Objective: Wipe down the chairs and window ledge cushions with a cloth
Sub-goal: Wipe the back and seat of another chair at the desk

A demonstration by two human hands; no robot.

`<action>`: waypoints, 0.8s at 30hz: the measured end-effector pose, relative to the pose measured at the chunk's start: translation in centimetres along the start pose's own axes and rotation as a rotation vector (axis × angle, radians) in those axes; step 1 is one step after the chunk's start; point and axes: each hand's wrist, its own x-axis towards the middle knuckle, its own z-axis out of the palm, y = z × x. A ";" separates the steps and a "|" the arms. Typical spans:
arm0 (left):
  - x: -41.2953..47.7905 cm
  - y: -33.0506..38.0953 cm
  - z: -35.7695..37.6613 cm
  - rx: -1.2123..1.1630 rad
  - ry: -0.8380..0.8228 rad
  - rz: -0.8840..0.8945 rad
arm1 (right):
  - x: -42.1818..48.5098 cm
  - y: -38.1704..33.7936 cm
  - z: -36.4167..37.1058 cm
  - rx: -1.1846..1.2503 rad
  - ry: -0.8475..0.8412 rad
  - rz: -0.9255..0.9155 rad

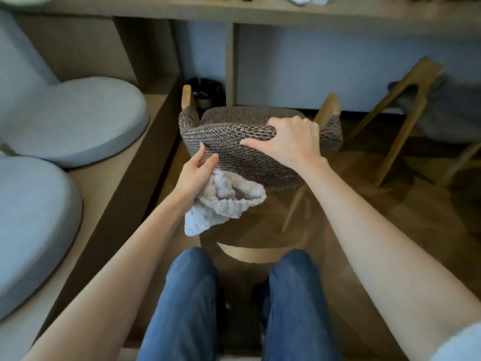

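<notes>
At centre, just past 12 o'clock of the knees: chair (250,157), woven brown backrest turned toward the person, pale wooden legs, seat facing the desk (260,11).

Item, right hand (289,142), on the backrest's top edge at about 1 o'clock of centre. Fingers curl over the rim and the thumb is stretched along the outer face. Judged a bracing grip, so the chair does not slide or tip under rubbing.

Item, left hand (194,173), at 10 o'clock of centre, on the backrest's left flank. It grips the cloth (226,201) bunched in the palm, fingertips reaching onto the weave.

Item, cloth, pale knit, crumpled. Its upper part lies against the backrest's outer face and the loose corner hangs toward 6 o'clock. Judged mid-wipe on the backrest.

Item, upper cushion (78,118) and lower cushion (31,230), grey-blue and rounded, on the wooden ledge (112,183) at 9 o'clock, well apart from both hands. Judged not yet in hand.

Item, second chair (406,110), at 2 o'clock, blurred.

Item, bin (205,92), dark, under the desk at 12 o'clock.
</notes>
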 end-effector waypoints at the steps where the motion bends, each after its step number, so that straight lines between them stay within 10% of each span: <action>1: -0.2 0.0 -0.1 0.013 0.002 -0.007 | -0.1 -0.6 0.0 -0.009 0.005 0.005; 11: -7.0 -0.8 -2.8 -0.016 -0.090 0.096 | -7.7 -4.8 -2.2 0.631 0.135 0.119; 18: -11.2 -1.3 -2.3 0.023 -0.299 0.401 | -15.6 -6.7 -5.2 1.419 -0.541 0.851; 24: -12.0 -4.5 -2.5 0.298 -0.243 0.573 | -17.2 -5.3 -6.7 1.487 -0.225 0.890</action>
